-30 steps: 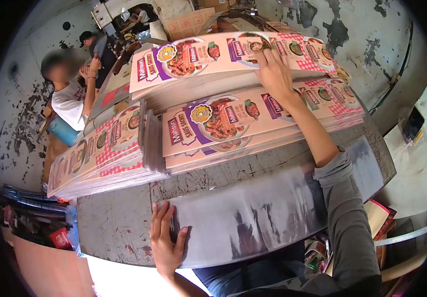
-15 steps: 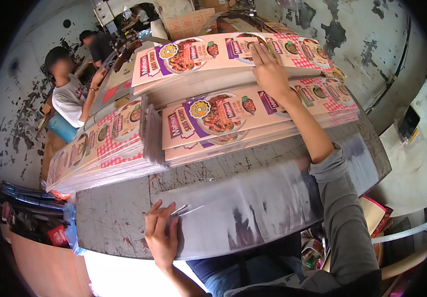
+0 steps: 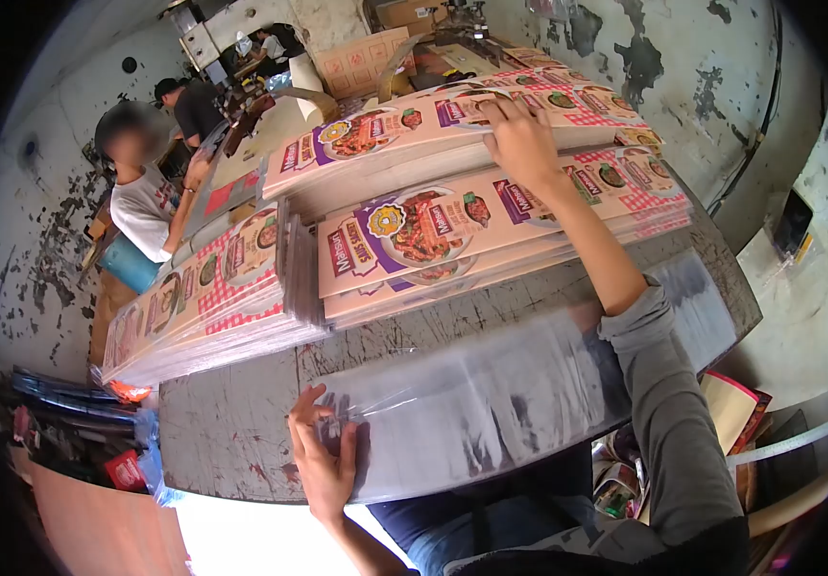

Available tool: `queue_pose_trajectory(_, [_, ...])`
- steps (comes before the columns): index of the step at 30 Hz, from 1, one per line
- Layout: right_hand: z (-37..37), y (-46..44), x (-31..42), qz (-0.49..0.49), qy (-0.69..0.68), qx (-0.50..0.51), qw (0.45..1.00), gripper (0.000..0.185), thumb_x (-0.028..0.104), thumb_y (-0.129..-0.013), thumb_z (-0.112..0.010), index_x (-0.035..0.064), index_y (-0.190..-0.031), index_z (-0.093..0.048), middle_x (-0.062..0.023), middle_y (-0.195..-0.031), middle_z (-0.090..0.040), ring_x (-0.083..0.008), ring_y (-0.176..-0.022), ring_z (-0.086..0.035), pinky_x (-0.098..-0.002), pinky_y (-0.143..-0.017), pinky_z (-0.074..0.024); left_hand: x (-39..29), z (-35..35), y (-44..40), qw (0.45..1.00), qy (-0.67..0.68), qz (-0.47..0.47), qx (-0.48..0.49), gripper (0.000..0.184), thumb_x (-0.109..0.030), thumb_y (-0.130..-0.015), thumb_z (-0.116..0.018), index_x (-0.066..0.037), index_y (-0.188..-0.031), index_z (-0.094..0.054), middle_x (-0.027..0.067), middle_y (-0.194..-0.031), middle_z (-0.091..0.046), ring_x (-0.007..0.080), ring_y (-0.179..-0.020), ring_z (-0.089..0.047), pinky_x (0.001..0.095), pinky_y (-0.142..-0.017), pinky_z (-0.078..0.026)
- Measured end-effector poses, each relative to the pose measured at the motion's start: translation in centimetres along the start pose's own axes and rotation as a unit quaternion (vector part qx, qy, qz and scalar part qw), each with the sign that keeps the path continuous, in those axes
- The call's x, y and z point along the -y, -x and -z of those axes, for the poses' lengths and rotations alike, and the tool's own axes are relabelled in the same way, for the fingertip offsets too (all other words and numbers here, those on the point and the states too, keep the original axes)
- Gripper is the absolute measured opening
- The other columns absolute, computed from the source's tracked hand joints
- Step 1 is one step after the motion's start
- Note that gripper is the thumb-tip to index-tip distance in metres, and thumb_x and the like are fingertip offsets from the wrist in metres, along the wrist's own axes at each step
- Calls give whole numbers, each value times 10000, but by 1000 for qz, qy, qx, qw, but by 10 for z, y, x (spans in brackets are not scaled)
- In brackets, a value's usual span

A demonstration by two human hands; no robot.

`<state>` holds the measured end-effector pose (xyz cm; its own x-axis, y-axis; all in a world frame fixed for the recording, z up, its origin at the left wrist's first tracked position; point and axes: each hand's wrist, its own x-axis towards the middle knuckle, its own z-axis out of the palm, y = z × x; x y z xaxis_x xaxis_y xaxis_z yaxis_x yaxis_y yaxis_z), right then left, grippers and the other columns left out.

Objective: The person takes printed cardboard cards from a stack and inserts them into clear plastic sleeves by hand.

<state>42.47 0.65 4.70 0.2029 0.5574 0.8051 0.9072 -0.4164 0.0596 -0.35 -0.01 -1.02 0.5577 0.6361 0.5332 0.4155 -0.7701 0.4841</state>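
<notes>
Clear plastic sleeves (image 3: 491, 413) lie along the table's near edge. At their left end is my left hand (image 3: 323, 446), fingers apart and bent, fingertips at the plastic edge. My right hand (image 3: 521, 139) rests with bent fingers on the top sheet of the raised back stack (image 3: 385, 139) of printed food-label sheets; whether it pinches a sheet is unclear. Nearer to me lies a second stack (image 3: 414, 230) of the same sheets, under my right forearm. A third stack (image 3: 212, 278), wrapped in shiny plastic, sits to the left.
The scratched dark table (image 3: 222, 422) has a curved near edge. At the back left, a person in a white shirt (image 3: 145, 206) sits by a blue bucket (image 3: 131, 264), with another person (image 3: 193, 110) in dark clothes behind. A phone (image 3: 795, 230) lies at the right.
The view has shifted slightly. My left fingers have bent at the sleeves' left end, whose edge has lifted a little. My right hand flattened, then bent its fingers again on the back stack.
</notes>
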Motion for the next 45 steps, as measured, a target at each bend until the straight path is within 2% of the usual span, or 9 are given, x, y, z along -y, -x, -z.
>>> queue_pose_trajectory(5, [26, -9, -1, 9, 34, 85, 996, 432, 144, -656, -702, 51, -1062, -588, -151, -1089, -541, -288, -1073, -508, -425, -848, -424, -5, -2, -3, 1000, 10, 28, 7, 472, 42, -720, -616, -10, -1147, -422, 159, -1215, -494, 263, -914, -503, 410, -924, -410])
queue_pose_trajectory(8, [25, 0, 2, 7, 9, 116, 993, 615, 198, -616, -744, 87, -1174, -510, -154, -1140, -470, -331, -1158, -403, -510, -903, -357, -9, 0, -2, 998, 3, 60, 6, 500, 13, -724, -629, -11, -1179, -422, 166, -1229, -481, 290, -993, -516, 417, -932, -410])
queue_pose_trajectory(10, [19, -7, -1, 22, -4, 87, 996, 697, 235, -607, -766, 104, -1226, -475, -152, -1160, -444, -340, -1181, -365, -556, -928, -322, -11, 1, -8, 996, 10, 85, 26, 455, -61, -739, -677, -4, -1137, -464, 191, -1241, -459, 387, -1130, -462, 439, -916, -412])
queue_pose_trajectory(13, [10, -1, 2, -7, -27, 128, 991, 814, 432, -633, -758, 121, -1299, -407, -159, -1209, -386, -349, -1198, -309, -633, -955, -231, -5, 1, -6, 996, -28, 70, 55, 542, -127, -753, -682, -55, -1242, -459, 188, -1263, -429, 387, -1117, -468, 439, -898, -430])
queue_pose_trajectory(16, [8, 3, -4, -5, -43, 147, 988, 820, 613, -740, -586, 202, -1388, -298, -151, -1324, -297, -351, -1282, -238, -641, -992, -142, -8, 2, -5, 994, -31, 85, 62, 547, -143, -768, -673, -69, -1266, -458, 184, -1276, -410, 386, -1115, -468, 440, -894, -432])
queue_pose_trajectory(20, [-21, 3, -19, -68, -14, 100, 993, 690, 578, -857, -443, 183, -1398, -276, -152, -1402, -230, -356, -1313, -204, -677, -998, -120, -6, 1, -4, 996, -32, 71, 52, 536, -130, -775, -664, -70, -1268, -462, 178, -1266, -412, 385, -1113, -466, 446, -896, -428])
queue_pose_trajectory(23, [-25, 4, -25, -67, -14, 53, 996, 723, 597, -845, -452, 113, -1366, -319, -194, -1399, -247, -366, -1315, -216, -714, -949, -166, -9, 2, -7, 996, -29, 73, 43, 511, -89, -755, -644, -66, -1239, -483, 156, -1258, -439, 361, -1127, -476, 440, -912, -441])
queue_pose_trajectory(35, [-30, 9, -36, -29, 53, 1, 998, 721, 603, -833, -462, 134, -1368, -344, -188, -1422, -272, -356, -1322, -260, -762, -912, -127, -7, 1, -4, 995, 28, 81, 46, 321, -100, -768, -663, -14, -1009, -469, 181, -1183, -498, 373, -1089, -503, 428, -836, -452])
queue_pose_trajectory(45, [-19, -1, -23, -50, 41, -21, 998, 808, 570, -717, -628, 122, -1341, -376, -175, -1204, -411, -355, -1175, -357, -714, -960, -144, -8, 3, -4, 998, -15, 48, 42, 291, 10, -738, -620, -25, -971, -448, 172, -1153, -490, 401, -1226, -396, 480, -981, -350])
